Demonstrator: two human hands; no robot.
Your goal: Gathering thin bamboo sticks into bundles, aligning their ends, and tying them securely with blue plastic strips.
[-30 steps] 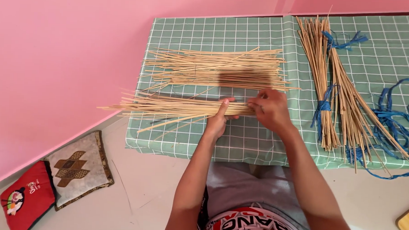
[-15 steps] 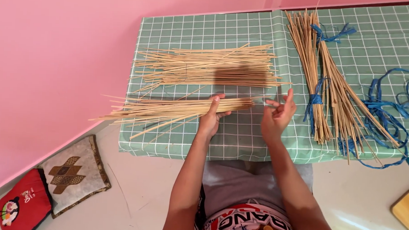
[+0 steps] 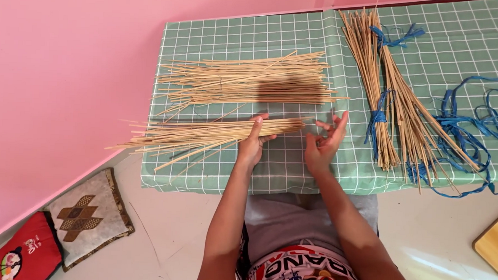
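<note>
Sticks [image 3: 205, 134] lie in a loose bundle at the middle left of the frame, across the green checked cloth [image 3: 292, 169] that covers the surface, their thin ends fanning out past its left edge over the floor. The left hand [image 3: 253, 143] has its grip closed around this bundle near its right end, thumb over the top. The right hand [image 3: 325, 144] sits just beside that end with fingers spread, holding nothing, palm turned toward the stick tips.

Several risks seem likely from this position. The bundle is untied and held at one point only, so stray sticks could slide out, especially those already splayed and hanging off the left edge, which may drop to the floor. If the open hand pushes the ends unevenly, thin sticks could bend or snap, or poke the palm. A second loose pile [image 3: 245, 79] lies just above in the frame, close enough that a sweep of the bundle could mix the two. Tied bundles [image 3: 391, 106] and blue cord [image 3: 470, 125] at the right lie well apart and look safe.
</note>
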